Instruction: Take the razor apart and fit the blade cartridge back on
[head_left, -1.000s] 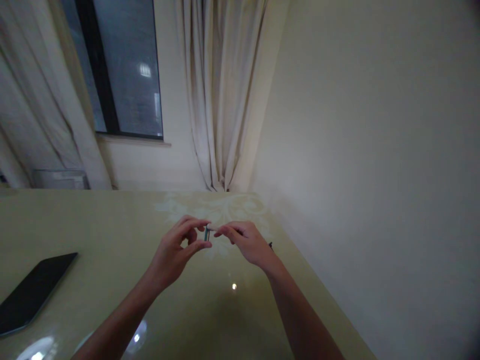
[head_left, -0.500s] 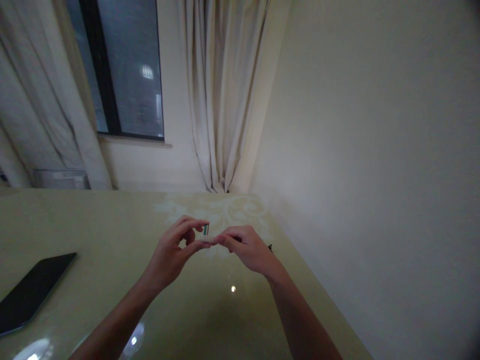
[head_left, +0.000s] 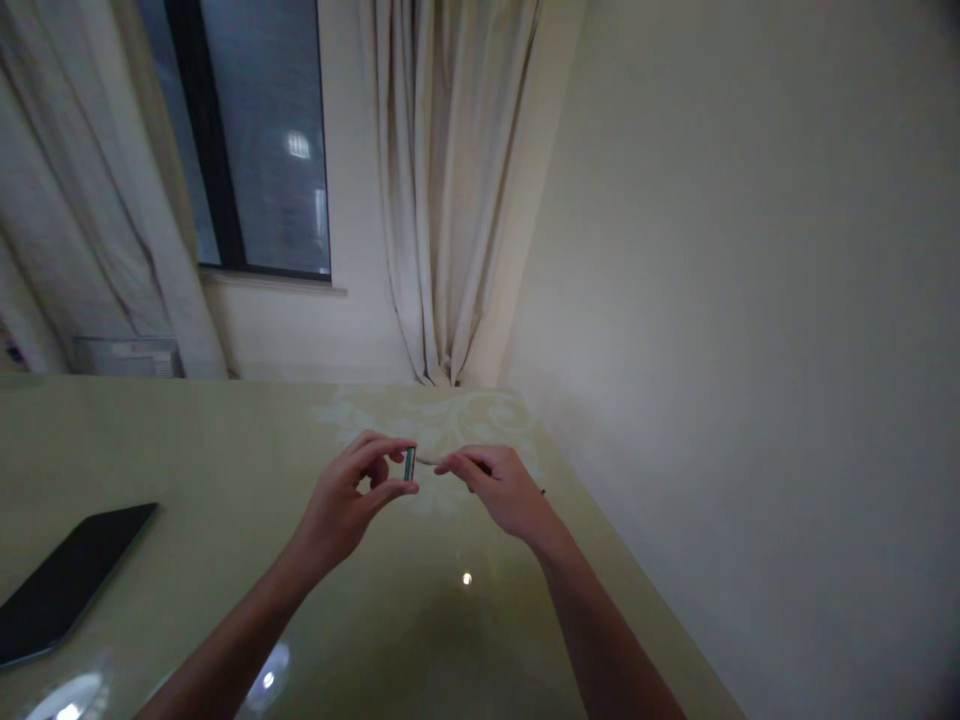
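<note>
My left hand (head_left: 345,500) pinches a small, thin block (head_left: 409,464) with green, white and dark stripes, held upright between thumb and fingertips above the table. Just to the right, my right hand (head_left: 499,490) is closed on a thin, pale strip (head_left: 429,461) that points left toward the block. The strip's left end is at or very near the block's right side; whether they touch cannot be made out. What the strip is exactly is too small to tell.
The glossy yellow-green table (head_left: 397,620) has a black flat panel (head_left: 71,580) at its left. A small dark object (head_left: 543,491) shows beside my right wrist. Beyond the table stand curtains (head_left: 450,200) and a window (head_left: 262,130); a bare wall (head_left: 735,300) rises on the right.
The pale strip has moved up from the block's lower end to its upper right side, along with my right fingers. More of the block now shows; my left hand has barely moved.
</note>
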